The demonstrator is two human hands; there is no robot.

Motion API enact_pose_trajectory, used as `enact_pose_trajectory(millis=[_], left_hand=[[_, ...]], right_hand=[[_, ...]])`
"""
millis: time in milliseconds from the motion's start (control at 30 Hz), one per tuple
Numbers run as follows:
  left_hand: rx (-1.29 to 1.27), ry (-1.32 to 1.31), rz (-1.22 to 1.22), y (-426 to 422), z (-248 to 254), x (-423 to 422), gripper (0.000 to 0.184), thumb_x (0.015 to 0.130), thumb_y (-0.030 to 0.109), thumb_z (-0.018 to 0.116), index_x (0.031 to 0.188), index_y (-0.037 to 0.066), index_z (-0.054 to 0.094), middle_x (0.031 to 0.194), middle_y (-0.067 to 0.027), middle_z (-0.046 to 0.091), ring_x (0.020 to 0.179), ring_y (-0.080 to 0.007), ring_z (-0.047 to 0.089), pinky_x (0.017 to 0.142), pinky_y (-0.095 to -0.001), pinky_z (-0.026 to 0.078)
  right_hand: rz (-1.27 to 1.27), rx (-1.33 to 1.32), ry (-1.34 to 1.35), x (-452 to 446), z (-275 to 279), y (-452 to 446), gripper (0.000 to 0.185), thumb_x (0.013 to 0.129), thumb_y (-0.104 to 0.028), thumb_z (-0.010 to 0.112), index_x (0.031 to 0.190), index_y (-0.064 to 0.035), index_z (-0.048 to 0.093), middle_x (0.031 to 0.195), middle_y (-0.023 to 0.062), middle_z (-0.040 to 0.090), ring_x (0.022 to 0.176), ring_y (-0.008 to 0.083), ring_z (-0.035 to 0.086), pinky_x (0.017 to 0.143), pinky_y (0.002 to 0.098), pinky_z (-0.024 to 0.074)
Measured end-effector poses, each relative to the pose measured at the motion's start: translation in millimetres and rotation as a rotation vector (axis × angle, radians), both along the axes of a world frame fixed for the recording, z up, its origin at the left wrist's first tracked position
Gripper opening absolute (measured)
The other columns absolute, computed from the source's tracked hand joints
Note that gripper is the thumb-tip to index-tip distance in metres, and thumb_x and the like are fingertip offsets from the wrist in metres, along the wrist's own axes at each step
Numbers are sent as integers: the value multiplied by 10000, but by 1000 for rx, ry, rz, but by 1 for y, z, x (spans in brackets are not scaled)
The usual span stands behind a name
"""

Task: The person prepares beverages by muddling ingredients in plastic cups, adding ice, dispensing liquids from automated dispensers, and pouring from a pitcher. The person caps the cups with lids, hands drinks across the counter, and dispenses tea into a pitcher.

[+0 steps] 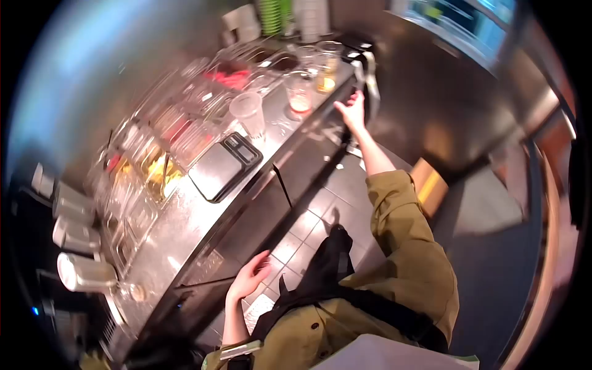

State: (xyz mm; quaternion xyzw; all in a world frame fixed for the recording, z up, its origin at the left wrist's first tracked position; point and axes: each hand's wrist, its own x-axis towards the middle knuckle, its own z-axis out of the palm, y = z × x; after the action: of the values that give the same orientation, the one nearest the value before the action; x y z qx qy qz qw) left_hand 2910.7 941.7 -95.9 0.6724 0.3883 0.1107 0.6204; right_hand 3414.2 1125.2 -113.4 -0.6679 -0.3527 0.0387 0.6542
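Observation:
At the counter's far right end, my right hand (pixel 352 112) reaches out with fingers apart and holds nothing, close to the counter edge. Near it stand a clear cup with pink at the bottom (pixel 300 98) and a cup with yellow at the bottom (pixel 327 78). My left hand (pixel 251 276) hangs low in front of the counter, fingers slightly spread and empty. A black and silver scale (pixel 226 166) lies on the steel counter (pixel 179 231), with an empty clear cup (pixel 248 113) just behind it.
Clear bins with yellow pieces (pixel 161 172) and red pieces (pixel 231 77) line the counter's back. Green stacked cups (pixel 269 17) stand behind. White-lidded containers (pixel 86 271) are at the left end. A cardboard box (pixel 428 185) rests on the tiled floor (pixel 320 206) at the right.

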Motion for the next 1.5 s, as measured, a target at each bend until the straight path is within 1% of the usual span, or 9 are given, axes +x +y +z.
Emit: enact_pose_trajectory(millis=[133,300,467,700,867,900,933,1100,1500], left_hand=[[-84,41,361,1,17,58,496,826,179,585,1262,39,393,1122,-106,514,1010,-168,503,884,-293,402],[-236,0,627,-26,60,104,512,835,233,576,1263,32,377,1199,-147,483,1121,-205,460,940,-313,372],[-110,-246,698,-35,68,141,403,821,154,594,1173,3,469,1032,-84,557,964,-129,523,861,-269,418],[811,-474,1053,-72,72,52,1239,547,138,810,1366,160,-119,1355,-221,223,1237,-315,287,999,-419,268],[1046,35,1636,-191,73,-156,902,482,223,849,1211,34,352,1208,-135,411,1124,-253,421,932,-371,353],[998,9,1714,-228,58,-193,1181,524,180,828,1334,92,-26,1248,-160,359,1133,-270,407,945,-388,356],[987,-75,1833,-253,81,-225,1191,540,165,817,1341,108,-64,1229,-172,365,1115,-275,426,926,-391,379],[1045,302,2176,-368,100,-353,1180,557,190,791,1347,92,-81,1241,-185,350,1107,-298,426,945,-413,340],[891,676,2873,-337,31,-641,1129,576,180,755,1370,114,-45,1196,-140,410,1072,-279,457,943,-386,344]], right_hand=[[-18,-163,-126,54,22,99,1029,522,-273,801,1281,36,177,1267,196,316,1138,293,363,955,402,330],[425,230,-178,45,58,99,182,641,-96,670,738,35,586,625,89,554,603,209,529,552,346,451],[475,129,-305,56,6,-2,624,677,-57,693,1196,-11,349,1151,137,423,1028,280,479,916,400,410],[1606,-255,-71,-304,72,-178,794,566,-201,775,1211,-19,348,1169,144,417,1118,254,405,933,361,330],[2390,-130,-331,-575,100,-226,732,634,-254,740,1233,-33,382,1205,148,406,1125,294,408,914,377,357],[2558,16,-332,-631,101,-229,671,681,-211,701,1238,-27,375,1228,135,380,1112,271,427,898,347,373],[2539,-454,153,-681,78,-242,523,753,-128,621,1217,-23,404,1160,112,444,1036,220,489,849,312,406],[2176,-39,-8,-984,109,-231,180,833,-49,449,927,-9,597,693,12,559,641,88,511,607,223,418],[2123,-193,-730,-1699,-38,-206,478,713,-35,423,1175,-109,518,1028,140,605,899,249,595,769,323,474]])
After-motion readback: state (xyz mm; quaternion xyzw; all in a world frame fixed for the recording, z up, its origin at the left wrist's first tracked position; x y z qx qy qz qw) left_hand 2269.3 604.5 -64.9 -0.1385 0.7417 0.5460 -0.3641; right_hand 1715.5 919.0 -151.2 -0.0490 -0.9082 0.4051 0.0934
